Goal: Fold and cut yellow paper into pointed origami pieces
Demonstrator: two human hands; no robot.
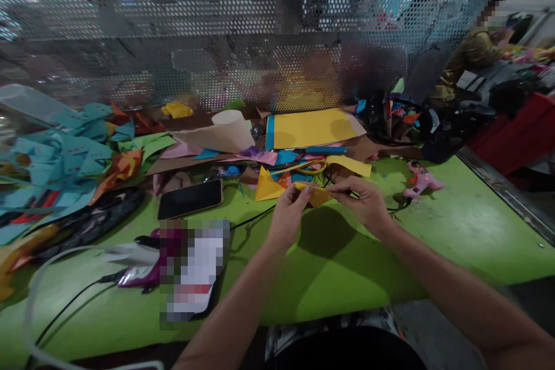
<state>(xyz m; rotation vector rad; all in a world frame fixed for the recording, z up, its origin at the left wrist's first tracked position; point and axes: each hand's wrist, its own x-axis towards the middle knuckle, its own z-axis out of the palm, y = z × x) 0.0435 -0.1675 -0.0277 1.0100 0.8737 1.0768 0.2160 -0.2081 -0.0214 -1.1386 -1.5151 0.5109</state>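
Both my hands meet over the green table (468, 225), pinching a small folded piece of yellow paper (318, 195) between them. My left hand (289, 214) grips its left end with closed fingers. My right hand (364, 202) holds the right end with thumb and fingers closed. Just behind the paper lie a yellow paper triangle (265, 186) and scissors with yellow handles (313, 165).
A black phone (189, 199) lies left of my hands. A pink glue gun (420, 180) sits to the right, its black cord running under my hands. Yellow sheets (312, 127), a paper roll (232, 127) and piles of coloured scraps (65, 156) crowd the back and left. Another person (477, 52) sits at far right.
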